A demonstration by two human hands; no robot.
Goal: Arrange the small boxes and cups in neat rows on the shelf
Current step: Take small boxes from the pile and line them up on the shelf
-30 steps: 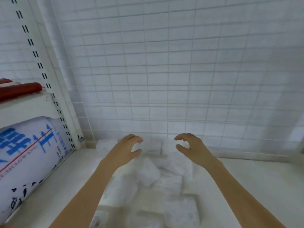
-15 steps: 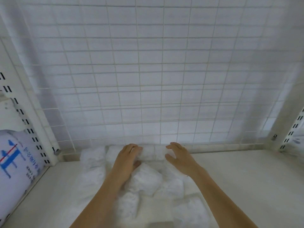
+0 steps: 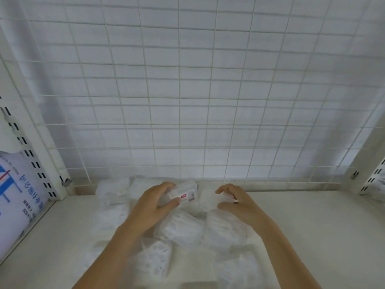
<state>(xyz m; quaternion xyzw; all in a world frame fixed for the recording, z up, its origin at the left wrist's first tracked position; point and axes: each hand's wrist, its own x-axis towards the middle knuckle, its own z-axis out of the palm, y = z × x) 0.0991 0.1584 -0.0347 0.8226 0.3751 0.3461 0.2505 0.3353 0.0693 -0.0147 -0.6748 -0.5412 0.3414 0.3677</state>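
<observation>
A small clear plastic box with a red label [image 3: 184, 193] is gripped by the left hand [image 3: 155, 202], at its 2 o'clock; a small clear cup [image 3: 227, 198] is pinched by the right hand [image 3: 239, 203].

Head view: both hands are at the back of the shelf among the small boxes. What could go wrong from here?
1. The left hand grips a labelled box by one end; it could slip or tip.
2. The right hand curls round a clear box that is hard to make out; a poor hold is likely.
3. The forearms cross the loose pile, so pulling back may scatter it.
</observation>
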